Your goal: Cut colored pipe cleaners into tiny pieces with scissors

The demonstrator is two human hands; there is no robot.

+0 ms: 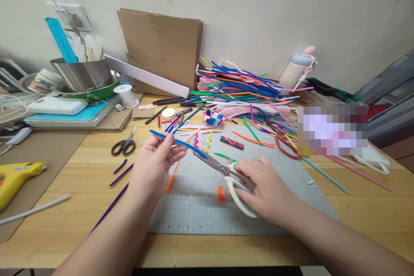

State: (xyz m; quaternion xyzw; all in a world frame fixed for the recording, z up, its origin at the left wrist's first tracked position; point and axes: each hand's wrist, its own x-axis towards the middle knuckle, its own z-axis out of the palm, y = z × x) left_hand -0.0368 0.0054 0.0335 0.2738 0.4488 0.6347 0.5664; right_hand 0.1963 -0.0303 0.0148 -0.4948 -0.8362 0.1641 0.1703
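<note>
Likely light and bendy, so grip blue stem point(188, 144), pinched in left fingers point(163, 149), nearer scissors point(211, 163) held in right fingers point(247, 169).

My blue stem point(187, 143). My scissors point(237, 198), white handles. Grey mat point(194, 220), pale squares. Yellow glue gun point(21, 177). Orange fluff point(221, 193).

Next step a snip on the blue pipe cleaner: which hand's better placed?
Right, I'd say. The right hand has its grip on the white-handled scissors, blades at the free end of the blue pipe cleaner. The left hand is busy holding that pipe cleaner.
</note>
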